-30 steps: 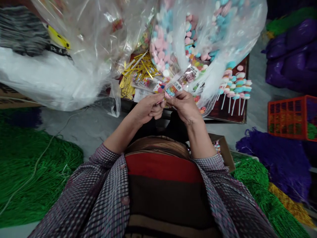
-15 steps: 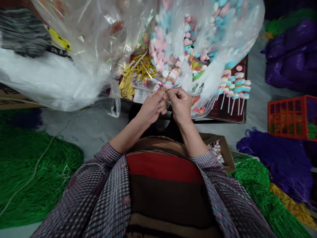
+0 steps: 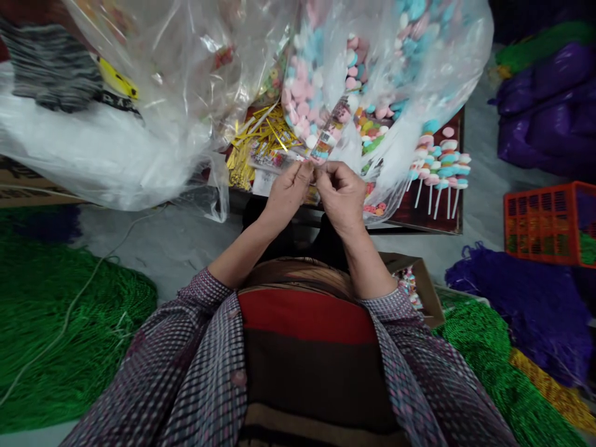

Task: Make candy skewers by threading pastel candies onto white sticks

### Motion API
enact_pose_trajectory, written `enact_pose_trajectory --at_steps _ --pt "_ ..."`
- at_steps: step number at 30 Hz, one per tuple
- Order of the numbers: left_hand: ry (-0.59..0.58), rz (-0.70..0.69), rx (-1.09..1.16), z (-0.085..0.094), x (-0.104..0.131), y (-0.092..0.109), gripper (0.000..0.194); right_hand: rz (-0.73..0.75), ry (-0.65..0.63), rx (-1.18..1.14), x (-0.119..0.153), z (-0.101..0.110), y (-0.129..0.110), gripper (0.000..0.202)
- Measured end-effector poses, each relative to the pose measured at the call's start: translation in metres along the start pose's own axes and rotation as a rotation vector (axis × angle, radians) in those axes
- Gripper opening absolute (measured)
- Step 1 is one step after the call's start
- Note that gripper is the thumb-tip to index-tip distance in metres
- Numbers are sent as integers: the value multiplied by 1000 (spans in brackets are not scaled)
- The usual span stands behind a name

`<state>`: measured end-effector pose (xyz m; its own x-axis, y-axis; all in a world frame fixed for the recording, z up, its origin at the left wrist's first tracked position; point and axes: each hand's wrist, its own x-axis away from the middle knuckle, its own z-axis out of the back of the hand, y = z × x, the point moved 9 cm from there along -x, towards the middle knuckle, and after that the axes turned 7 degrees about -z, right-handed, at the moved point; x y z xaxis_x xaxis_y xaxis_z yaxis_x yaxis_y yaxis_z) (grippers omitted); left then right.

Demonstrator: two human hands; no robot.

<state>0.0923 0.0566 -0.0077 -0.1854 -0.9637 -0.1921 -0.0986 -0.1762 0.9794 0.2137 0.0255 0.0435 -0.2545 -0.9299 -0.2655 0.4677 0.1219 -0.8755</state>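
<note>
A marshmallow candy stick in a printed clear wrapper (image 3: 324,141) points away from me, its near end between my hands. My left hand (image 3: 289,191) pinches that near end with thumb and fingers. My right hand (image 3: 343,194) is closed at the same spot, thumb against forefinger. Whatever lies right between the fingertips is hidden. Just left of the hands are gold twist ties (image 3: 242,158) and flat printed wrappers (image 3: 267,156). Several unwrapped marshmallow sticks (image 3: 447,162) lie at the table's right end, their white sticks toward me.
Large clear bags of pink, blue and white marshmallows (image 3: 302,87) fill the table's back. A bulging plastic bag (image 3: 153,124) and a grey knit glove (image 3: 51,68) lie left. A cardboard box (image 3: 431,292) with wrapped candies stands below right, near an orange crate (image 3: 540,223) and green bundles (image 3: 475,335).
The wrapped candy stick now shows more fully beyond my fingers, its printed side turned up. My hands have drawn closer together at its near end. The view has shifted slightly.
</note>
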Motion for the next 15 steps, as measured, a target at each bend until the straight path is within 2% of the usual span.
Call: enact_pose_trajectory --at_steps 3,4,6,7,8,11,13,15 --pt "-94 -65 181 -2 -10 15 36 55 -14 54 3 4 -15 16" --pt "-129 -69 269 -3 -12 25 39 70 -40 70 3 4 -19 16" --pt "-177 -67 426 0 -14 48 44 73 -91 85 1 4 -20 18" --pt "-195 -135 437 3 -12 67 42 58 -98 79 -2 6 -19 18" --pt "-215 -174 385 4 -9 82 43 38 -93 66 -7 10 -17 17" --pt "-305 -314 120 -1 5 112 60 5 -36 4 -19 24 -20 14" --pt "-347 -291 -38 -8 8 107 66 22 -17 -32 -21 29 -31 15" --pt "-300 -123 28 -6 1 86 76 41 -49 -46 -18 27 -43 14"
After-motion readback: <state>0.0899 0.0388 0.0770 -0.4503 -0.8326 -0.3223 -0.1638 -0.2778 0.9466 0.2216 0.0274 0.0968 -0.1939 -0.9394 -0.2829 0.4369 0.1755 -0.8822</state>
